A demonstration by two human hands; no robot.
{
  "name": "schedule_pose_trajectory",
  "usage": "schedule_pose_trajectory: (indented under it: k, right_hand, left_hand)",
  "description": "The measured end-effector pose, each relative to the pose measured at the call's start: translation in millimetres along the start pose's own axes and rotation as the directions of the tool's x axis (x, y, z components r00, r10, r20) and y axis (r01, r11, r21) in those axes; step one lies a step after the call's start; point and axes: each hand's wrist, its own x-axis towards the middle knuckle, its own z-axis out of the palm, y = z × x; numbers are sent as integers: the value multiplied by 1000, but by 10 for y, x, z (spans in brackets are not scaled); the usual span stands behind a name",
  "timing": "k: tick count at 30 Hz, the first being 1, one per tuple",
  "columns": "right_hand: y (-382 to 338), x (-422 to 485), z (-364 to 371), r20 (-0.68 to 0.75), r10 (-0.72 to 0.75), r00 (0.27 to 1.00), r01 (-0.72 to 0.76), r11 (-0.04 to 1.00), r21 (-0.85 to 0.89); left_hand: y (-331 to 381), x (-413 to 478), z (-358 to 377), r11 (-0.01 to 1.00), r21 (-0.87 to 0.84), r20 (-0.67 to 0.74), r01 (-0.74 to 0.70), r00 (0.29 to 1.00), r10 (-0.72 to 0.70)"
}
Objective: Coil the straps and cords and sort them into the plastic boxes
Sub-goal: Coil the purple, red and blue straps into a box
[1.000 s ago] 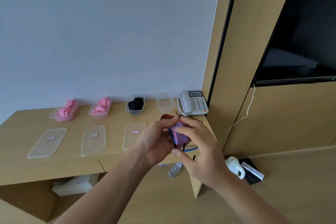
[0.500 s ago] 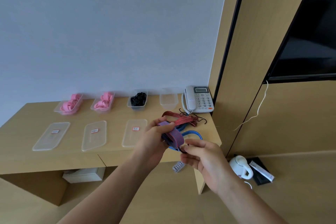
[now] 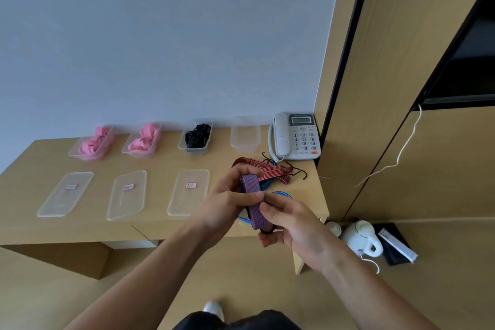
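Left hand [image 3: 227, 201] is gripping the coiled part of the striped strap [image 3: 250, 185] over the table [image 3: 166, 163]; right hand [image 3: 292, 225] is pinching its loose tail, which is running down toward the person (empty box [image 3: 245, 139] is sitting straight beyond the coil).

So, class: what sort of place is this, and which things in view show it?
Probably a hotel room or office: a corded telephone on a wooden desk, a dark screen set in wood panelling, and a white kettle on the floor.
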Motion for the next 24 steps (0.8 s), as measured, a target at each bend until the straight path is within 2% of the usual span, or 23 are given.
schedule_pose_trajectory:
  k: [6,10,13,15,17,19,21,23,24]
  right_hand:
    - [-75,605,-183,-60,-28,998,17,984,-179]
    - [-187,1124,-197,-223,-43,974,-12,971,-241]
    - [-300,1596,-205,-284,-56,957,-54,930,-365]
    - [-376,1931,-233,-310,-103,945,-68,866,-495]
    - [-453,2289,-295,-364,-180,914,-115,745,-657]
    - [-536,2669,-365,-375,-253,892,-176,571,-802]
    - [-593,3087,-459,-337,-307,890,-236,321,-917]
    - [-617,3471,-528,-287,-293,912,-277,76,-958]
    - [-603,3666,-555,-272,-270,924,-285,-10,-959]
  left_hand:
    - [-61,632,-305,996,78,87,48,995,-55]
    - [-21,1151,-589,996,78,135,47,989,-57]
    - [64,1587,-820,993,94,123,67,989,-79]
    - [117,1877,-981,995,76,119,71,990,-80]
    - [151,2173,-1157,993,68,37,101,994,-103]
    - [139,2451,-1325,981,114,-122,154,983,-140]
    - [61,2712,-1457,936,268,-250,230,954,-162]
    - [-25,2894,-1507,848,441,-312,295,936,-163]
    - [-66,2979,-1523,809,493,-323,319,931,-170]
